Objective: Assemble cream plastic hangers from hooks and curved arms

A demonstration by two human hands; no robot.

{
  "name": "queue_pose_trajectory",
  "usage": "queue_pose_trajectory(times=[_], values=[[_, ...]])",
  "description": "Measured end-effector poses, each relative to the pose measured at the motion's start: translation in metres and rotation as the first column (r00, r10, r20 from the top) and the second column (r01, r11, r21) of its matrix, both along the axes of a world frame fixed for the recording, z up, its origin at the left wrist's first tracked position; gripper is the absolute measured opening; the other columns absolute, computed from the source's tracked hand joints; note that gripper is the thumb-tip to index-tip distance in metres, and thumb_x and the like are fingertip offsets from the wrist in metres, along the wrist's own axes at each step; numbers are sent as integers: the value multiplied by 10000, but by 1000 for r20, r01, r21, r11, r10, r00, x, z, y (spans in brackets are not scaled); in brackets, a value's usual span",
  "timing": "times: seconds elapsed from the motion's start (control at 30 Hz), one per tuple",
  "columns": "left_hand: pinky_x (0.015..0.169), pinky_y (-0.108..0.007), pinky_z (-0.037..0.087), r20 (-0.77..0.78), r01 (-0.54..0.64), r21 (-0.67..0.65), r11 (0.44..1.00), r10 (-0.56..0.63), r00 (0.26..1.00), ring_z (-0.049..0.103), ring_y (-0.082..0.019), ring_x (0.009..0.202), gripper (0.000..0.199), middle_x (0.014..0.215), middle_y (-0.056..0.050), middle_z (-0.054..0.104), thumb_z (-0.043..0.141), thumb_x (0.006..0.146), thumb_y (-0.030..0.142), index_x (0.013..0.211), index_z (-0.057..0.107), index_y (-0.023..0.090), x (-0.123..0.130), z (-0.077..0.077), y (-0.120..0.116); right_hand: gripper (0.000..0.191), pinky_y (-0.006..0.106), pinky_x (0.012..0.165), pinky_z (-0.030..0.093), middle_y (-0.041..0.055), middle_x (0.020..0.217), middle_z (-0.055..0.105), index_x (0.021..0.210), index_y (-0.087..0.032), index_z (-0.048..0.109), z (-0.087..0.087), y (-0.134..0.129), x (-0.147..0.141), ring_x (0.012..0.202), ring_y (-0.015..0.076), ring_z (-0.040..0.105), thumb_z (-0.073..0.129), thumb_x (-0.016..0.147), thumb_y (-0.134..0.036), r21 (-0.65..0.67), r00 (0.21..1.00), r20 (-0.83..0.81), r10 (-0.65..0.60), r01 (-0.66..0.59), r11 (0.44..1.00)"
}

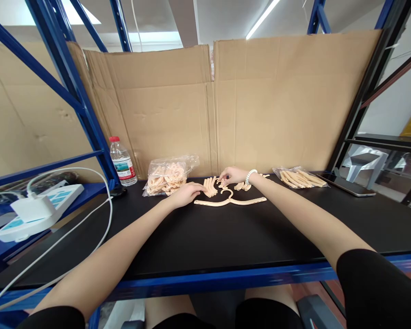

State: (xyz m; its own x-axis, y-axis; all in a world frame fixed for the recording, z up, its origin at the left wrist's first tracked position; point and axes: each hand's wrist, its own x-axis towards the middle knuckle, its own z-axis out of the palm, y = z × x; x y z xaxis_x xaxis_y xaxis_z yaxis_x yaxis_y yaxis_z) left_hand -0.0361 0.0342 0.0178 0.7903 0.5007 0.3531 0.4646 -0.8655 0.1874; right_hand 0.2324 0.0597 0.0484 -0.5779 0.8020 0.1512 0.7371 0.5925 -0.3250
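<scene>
A pale peach plastic clothes hanger (230,200), with two arms and a hook, lies on the black tabletop between my hands. My left hand (186,193) rests at its left end, fingers stretched out loosely, their tips beside a row of hanger arm pieces (210,186). Above the hanger's hook, my right hand (234,175) reaches down with curled fingers to some small peach pieces (222,184); what is between the fingertips is too small to tell. More peach pieces (239,186) lie below the right wrist, which wears a white beaded bracelet (250,176).
A clear bag of small peach parts (167,177) and a water bottle (122,162) stand at back left. At back right lie a bag of long pieces (299,177) and a phone (347,184). A white cable (110,214) loops over the left side. Cardboard (260,105) walls the back.
</scene>
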Motion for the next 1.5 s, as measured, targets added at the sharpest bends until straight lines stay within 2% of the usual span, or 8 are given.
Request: queue_pose_trajectory(times=[0.5,0.73,0.87,1.0,1.13,1.23,1.33,1.5], values=[[860,-289,480,-99,0,48,999,5,995,663,-199,955,288,1034,-59,707,537,823,51,1004,696,208,2,7,0,437,243,543,414,5,575,633,816,-109,726,-26,20,1,541,125,544,822,599,-476,-275,950,-312,-15,-75,958],[873,-284,464,-120,4,53,999,2,993,618,-186,978,283,1059,-61,633,492,861,63,1034,671,197,0,4,2,300,219,493,438,-64,486,536,806,-168,623,-27,16,-5,452,91,495,750,728,-428,-225,770,-635,-63,-106,969],[874,-285,453,-106,24,51,998,-18,994,602,-183,971,241,1041,-66,622,455,887,88,977,654,188,2,0,4,289,241,540,519,5,701,672,872,-191,591,-19,8,-9,560,124,634,740,759,-412,-233,627,-769,-121,-99,967],[847,-298,438,-106,30,70,997,-22,994,591,-191,918,187,929,-51,648,449,891,108,869,616,189,3,-2,4,329,279,691,576,32,836,698,883,-195,611,-20,-18,-14,714,143,684,797,707,-402,-244,496,-854,-155,-119,962],[777,-281,447,-46,17,46,999,-15,999,604,-179,860,199,906,-40,647,415,889,106,864,592,194,0,5,-4,363,270,710,569,15,831,689,857,-183,660,-31,-68,-19,683,113,649,859,630,-383,-276,331,-922,-201,-197,941],[778,-298,461,104,-14,29,999,11,995,610,-177,838,175,895,-35,645,428,891,139,883,593,196,-1,16,-17,331,260,695,560,21,838,689,867,-175,681,-37,-109,-20,686,111,641,852,655,-364,-342,329,-908,-262,-218,914],[807,-321,496,285,45,-137,990,-5,959,635,-180,863,133,956,-54,663,494,886,215,933,614,188,6,24,-34,306,266,704,561,28,846,686,880,-171,704,-38,-140,-18,718,120,641,843,676,-351,-387,326,-896,-300,-245,889],[913,-367,493,517,189,-375,908,35,855,651,-219,985,197,1079,-109,677,645,827,344,855,701,157,35,18,-60,289,256,677,558,40,877,680,861,-160,726,-36,-159,-17,726,117,627,827,692,-371,-423,273,-894,-355,-256,869]])
